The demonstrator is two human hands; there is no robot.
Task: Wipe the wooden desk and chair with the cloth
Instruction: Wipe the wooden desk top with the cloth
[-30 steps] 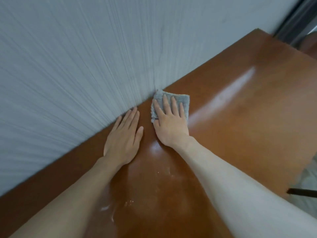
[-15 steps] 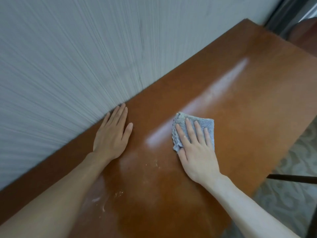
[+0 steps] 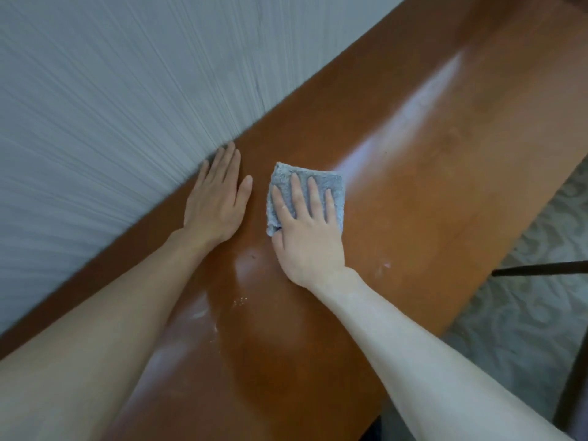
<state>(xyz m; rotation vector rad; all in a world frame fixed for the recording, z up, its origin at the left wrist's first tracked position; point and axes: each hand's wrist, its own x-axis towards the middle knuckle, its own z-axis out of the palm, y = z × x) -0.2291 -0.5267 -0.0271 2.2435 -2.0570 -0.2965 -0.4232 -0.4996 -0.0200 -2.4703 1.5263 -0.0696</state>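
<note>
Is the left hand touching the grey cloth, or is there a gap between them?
Apart. The head view shows a strip of bare desk between the left hand and the cloth.

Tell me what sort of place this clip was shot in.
Probably a furnished room indoors, such as a bedroom or hotel room, though that is a guess. A glossy wooden desk stands against a wall with finely ribbed pale covering, and patterned carpet lies beyond the desk's edge.
</note>
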